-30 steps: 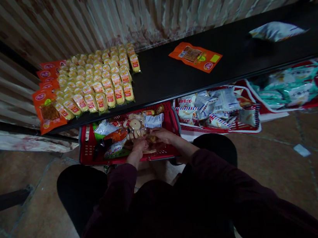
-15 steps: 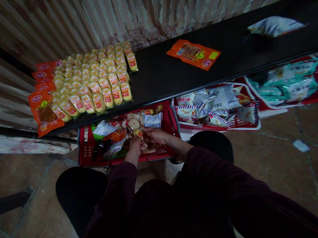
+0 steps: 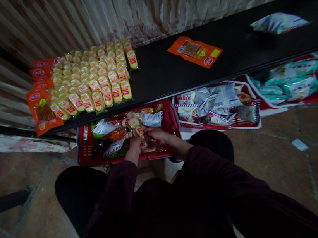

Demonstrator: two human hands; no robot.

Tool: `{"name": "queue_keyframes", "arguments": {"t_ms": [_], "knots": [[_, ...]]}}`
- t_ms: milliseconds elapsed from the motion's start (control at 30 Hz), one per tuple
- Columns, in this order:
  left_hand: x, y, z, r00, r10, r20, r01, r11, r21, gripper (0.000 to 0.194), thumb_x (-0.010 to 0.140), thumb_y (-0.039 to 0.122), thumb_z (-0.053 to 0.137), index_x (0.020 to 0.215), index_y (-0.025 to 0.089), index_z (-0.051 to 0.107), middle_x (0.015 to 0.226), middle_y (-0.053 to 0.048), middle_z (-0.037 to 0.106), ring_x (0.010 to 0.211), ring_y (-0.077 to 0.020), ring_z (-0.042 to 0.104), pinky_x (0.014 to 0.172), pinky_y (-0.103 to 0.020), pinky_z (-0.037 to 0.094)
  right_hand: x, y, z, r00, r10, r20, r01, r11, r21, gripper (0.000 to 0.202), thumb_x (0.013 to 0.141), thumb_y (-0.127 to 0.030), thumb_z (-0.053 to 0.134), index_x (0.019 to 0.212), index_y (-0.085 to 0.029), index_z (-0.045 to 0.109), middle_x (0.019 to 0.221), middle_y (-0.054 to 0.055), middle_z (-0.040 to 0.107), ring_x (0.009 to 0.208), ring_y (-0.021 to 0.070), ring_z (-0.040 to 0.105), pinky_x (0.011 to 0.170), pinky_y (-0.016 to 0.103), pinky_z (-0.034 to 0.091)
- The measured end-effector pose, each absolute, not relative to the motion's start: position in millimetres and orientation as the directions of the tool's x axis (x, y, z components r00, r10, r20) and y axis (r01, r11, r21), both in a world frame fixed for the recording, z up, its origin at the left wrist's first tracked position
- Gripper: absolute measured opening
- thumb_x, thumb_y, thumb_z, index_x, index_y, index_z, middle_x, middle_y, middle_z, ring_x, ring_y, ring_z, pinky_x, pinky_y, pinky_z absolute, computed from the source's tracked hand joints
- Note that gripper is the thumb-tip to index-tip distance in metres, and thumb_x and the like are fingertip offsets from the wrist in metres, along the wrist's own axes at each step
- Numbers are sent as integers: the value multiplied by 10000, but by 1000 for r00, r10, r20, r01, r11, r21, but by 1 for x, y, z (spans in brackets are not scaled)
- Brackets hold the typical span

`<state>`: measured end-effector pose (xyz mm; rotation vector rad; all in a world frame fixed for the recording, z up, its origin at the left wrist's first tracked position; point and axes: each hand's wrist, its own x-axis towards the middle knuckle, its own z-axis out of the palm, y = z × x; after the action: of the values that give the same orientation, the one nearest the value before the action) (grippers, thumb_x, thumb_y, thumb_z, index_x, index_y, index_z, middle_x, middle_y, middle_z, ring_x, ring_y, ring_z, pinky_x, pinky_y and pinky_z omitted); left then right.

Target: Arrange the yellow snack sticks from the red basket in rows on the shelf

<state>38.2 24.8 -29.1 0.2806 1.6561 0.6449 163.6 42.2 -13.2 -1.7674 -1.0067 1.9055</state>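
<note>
Both my hands are inside a red basket (image 3: 85,152) of mixed packaged snacks under the shelf's front edge. A small yellow wrapped cake (image 3: 140,131) stands tilted between them. My left hand (image 3: 133,145) is closed at its lower end, the fingertips partly hidden. From the other side, my right hand (image 3: 158,134) has its fingers bent against the cake's wrapper. Around them lie a white packet (image 3: 153,118), an orange packet (image 3: 116,134) and a striped-edge packet (image 3: 114,148). Rows of similar wrapped cakes (image 3: 95,86) stand on the black shelf (image 3: 153,73) above.
Orange packets (image 3: 43,110) line the shelf's left end. Another orange packet (image 3: 196,51) and a white packet (image 3: 279,23) lie farther right. Two more baskets stand under the shelf, one with white packets (image 3: 220,97), one with teal packets (image 3: 301,84). My knees flank the snack basket.
The wrapped cake between my hands has turned more upright, its yellow side now showing longer. My hands have barely shifted, and the view has tilted slightly.
</note>
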Motion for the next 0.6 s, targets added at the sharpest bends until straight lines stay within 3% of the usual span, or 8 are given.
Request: {"name": "queue_keyframes", "arguments": {"t_ms": [233,433,600], "knots": [[39,26,-34,-212,525,-825,-184,807,561,159,757,46,569,838,170,511,677,33,559,550,-49,565,594,-174,502,161,42,-16,-174,677,-715,201,-687,-699,351,724,9,469,971,-144,668,739,18,676,624,110,596,590,174,473],[39,28,-33,-254,499,-828,-186,815,548,199,750,-4,540,843,170,517,720,25,566,526,-40,541,599,-197,520,159,41,-17,-206,681,-703,246,-659,-711,365,693,19,425,917,-146,661,683,9,657,571,107,564,552,172,444],[38,28,-30,-279,497,-822,-161,819,550,233,762,15,543,940,166,549,736,16,574,500,-47,531,565,-198,504,157,39,-20,-249,687,-683,280,-624,-730,360,722,-6,446,983,-149,650,829,31,699,635,108,604,599,175,470]]}}
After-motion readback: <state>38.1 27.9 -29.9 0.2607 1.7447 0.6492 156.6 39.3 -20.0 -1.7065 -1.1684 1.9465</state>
